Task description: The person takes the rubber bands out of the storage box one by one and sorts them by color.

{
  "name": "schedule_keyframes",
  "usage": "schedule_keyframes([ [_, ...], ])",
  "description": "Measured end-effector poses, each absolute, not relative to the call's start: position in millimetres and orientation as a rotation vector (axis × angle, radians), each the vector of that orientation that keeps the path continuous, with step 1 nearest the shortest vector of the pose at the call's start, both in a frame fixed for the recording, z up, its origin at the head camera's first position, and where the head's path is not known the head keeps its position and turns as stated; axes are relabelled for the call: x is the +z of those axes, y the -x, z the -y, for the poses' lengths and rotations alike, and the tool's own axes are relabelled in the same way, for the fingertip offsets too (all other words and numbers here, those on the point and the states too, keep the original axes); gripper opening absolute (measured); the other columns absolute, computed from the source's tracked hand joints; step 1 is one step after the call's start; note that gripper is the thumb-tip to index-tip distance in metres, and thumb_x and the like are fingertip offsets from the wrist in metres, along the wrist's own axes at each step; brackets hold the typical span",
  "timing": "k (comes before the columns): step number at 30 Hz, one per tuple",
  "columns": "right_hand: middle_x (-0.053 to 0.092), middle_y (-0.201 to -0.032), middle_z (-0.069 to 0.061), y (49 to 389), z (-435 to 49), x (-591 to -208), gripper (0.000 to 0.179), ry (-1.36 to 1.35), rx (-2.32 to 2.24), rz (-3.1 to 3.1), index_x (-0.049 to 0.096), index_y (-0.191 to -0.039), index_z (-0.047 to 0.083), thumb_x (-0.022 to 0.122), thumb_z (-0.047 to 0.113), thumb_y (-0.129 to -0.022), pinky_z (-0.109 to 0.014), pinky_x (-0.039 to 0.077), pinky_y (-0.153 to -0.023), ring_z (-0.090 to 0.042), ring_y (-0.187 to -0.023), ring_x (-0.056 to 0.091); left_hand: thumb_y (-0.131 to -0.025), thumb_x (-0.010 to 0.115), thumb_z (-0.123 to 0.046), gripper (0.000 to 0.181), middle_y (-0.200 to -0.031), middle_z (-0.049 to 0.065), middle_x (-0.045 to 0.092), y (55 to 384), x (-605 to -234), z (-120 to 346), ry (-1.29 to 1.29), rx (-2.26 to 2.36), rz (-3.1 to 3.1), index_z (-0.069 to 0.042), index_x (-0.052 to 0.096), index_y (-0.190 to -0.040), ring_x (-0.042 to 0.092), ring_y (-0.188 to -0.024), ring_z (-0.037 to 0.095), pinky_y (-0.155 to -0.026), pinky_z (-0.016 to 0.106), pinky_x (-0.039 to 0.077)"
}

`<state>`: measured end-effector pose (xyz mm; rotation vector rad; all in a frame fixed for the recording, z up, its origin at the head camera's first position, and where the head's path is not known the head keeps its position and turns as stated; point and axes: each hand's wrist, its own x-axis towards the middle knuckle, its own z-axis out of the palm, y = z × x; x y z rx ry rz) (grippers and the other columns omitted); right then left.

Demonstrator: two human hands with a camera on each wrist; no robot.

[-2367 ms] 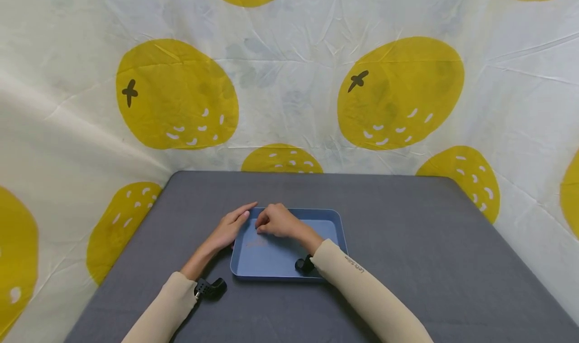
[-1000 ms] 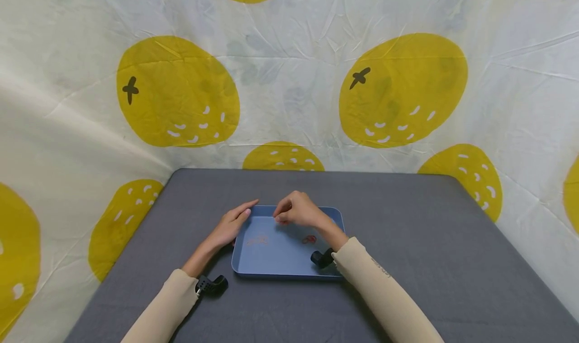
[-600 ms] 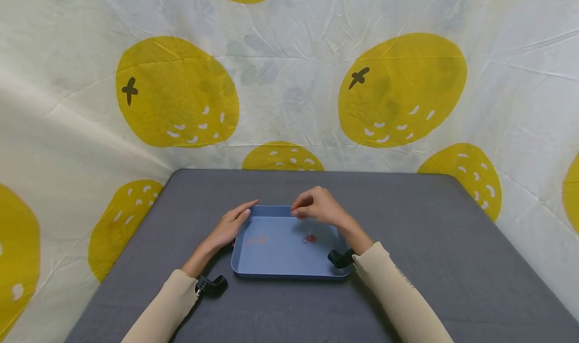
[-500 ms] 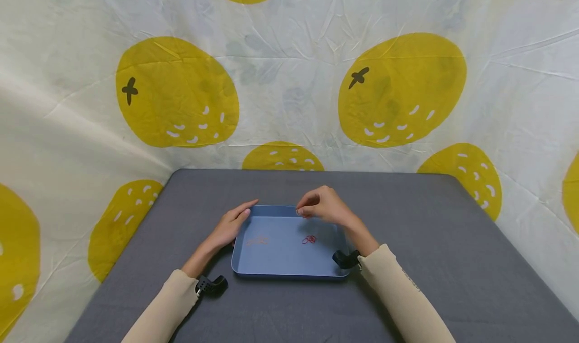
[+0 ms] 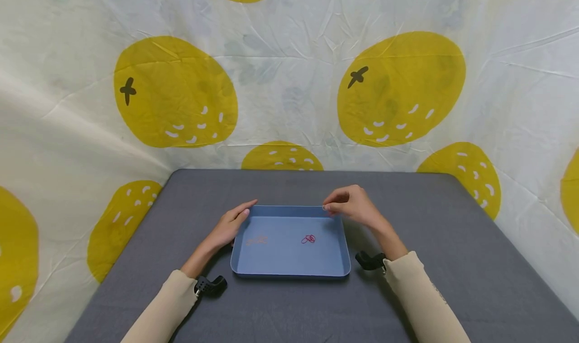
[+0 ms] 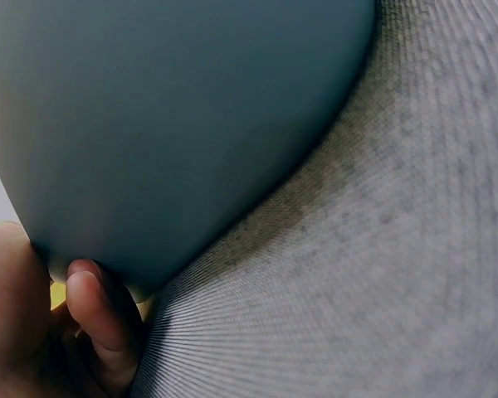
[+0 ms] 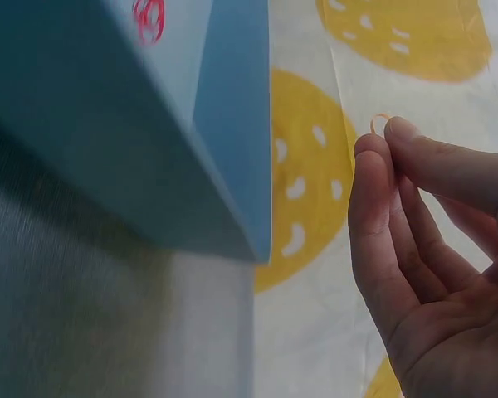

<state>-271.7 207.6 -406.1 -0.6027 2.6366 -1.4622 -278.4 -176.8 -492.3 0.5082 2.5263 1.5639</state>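
Observation:
A blue rectangular tray [image 5: 289, 270] lies on the table with two small groups of bands in it. Red rubber bands [image 5: 308, 239] form a cluster right of its middle; pale orange rubber bands [image 5: 257, 240] lie at the left. My left hand [image 5: 227, 227] holds the tray's far left side, thumb at the rim. Its lower fingers [image 6: 95, 311] are bent against the outer wall in the left wrist view. Over the far right corner, my right hand [image 5: 355, 205] pinches one small orange rubber band [image 7: 380, 118] between thumb and index finger, above the rim.
A grey cloth covers the table [image 5: 407, 232]. Behind it hangs a white curtain [image 5: 289, 82] printed with yellow fruit. Dark wrist cameras [image 5: 211, 286] sit at both sleeves, the right one close beside the tray's right wall.
My right hand has risen from the left bands and travelled right across the tray to its far right corner, uncovering the red cluster. The left hand and tray stay put.

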Motion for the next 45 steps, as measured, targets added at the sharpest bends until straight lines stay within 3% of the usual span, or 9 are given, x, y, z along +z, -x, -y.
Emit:
schedule_keyframes([
  [7,0.078,-0.095,-0.02,271,-232,-410,0.011,0.556,-1.495,-2.649,0.081,-0.1,0.002,0.077,0.01,-0.093,-0.04,0.063,-0.075,-0.027,-0.079,0.076,-0.113,0.041,-0.035,0.046,-0.159,0.018,0.046,278,-492,176,-0.501,1.552,-2.521,-0.024,0.046,-0.158,0.046,-0.039,0.022,-0.041,0.039,0.043],
  [14,0.077,-0.095,-0.022,274,-252,-411,0.015,0.504,-1.501,-2.657,0.079,-0.102,-0.002,0.076,0.01,-0.094,-0.046,0.063,-0.078,-0.035,-0.082,0.076,-0.113,0.04,-0.038,0.046,-0.156,0.016,0.049,277,-491,177,-0.482,1.54,-2.52,-0.029,0.045,-0.158,0.044,-0.037,0.018,-0.041,0.039,0.046],
  [22,0.077,-0.093,-0.025,276,-271,-417,0.015,0.442,-1.395,-2.658,0.079,-0.1,-0.005,0.076,0.008,-0.093,-0.043,0.062,-0.075,-0.032,-0.079,0.074,-0.113,0.041,-0.038,0.046,-0.155,0.017,0.049,278,-492,178,-0.483,1.549,-2.518,-0.028,0.046,-0.158,0.044,-0.036,0.018,-0.04,0.04,0.046],
  [30,0.076,-0.085,-0.022,282,-282,-431,0.014,0.388,-1.355,-2.589,0.076,-0.099,-0.013,0.074,0.0,-0.092,-0.033,0.061,-0.068,-0.014,-0.07,0.071,-0.113,0.042,-0.037,0.046,-0.155,0.02,0.049,279,-494,177,-0.506,1.561,-2.526,-0.024,0.047,-0.157,0.044,-0.035,0.02,-0.04,0.04,0.044],
  [35,0.077,-0.087,-0.021,283,-285,-440,0.018,0.279,-1.394,-2.537,0.075,-0.102,-0.015,0.075,-0.001,-0.091,-0.03,0.061,-0.067,-0.012,-0.07,0.07,-0.113,0.043,-0.035,0.046,-0.156,0.019,0.049,279,-493,177,-0.505,1.565,-2.528,-0.023,0.047,-0.157,0.043,-0.036,0.021,-0.04,0.039,0.043],
  [45,0.079,-0.086,-0.014,285,-290,-451,0.014,0.233,-1.262,-2.622,0.079,-0.097,-0.009,0.077,0.003,-0.09,-0.027,0.058,-0.064,-0.011,-0.068,0.066,-0.113,0.042,-0.038,0.047,-0.157,0.017,0.048,278,-492,177,-0.505,1.528,-2.558,-0.024,0.047,-0.157,0.06,-0.065,0.018,-0.045,0.039,0.046],
])
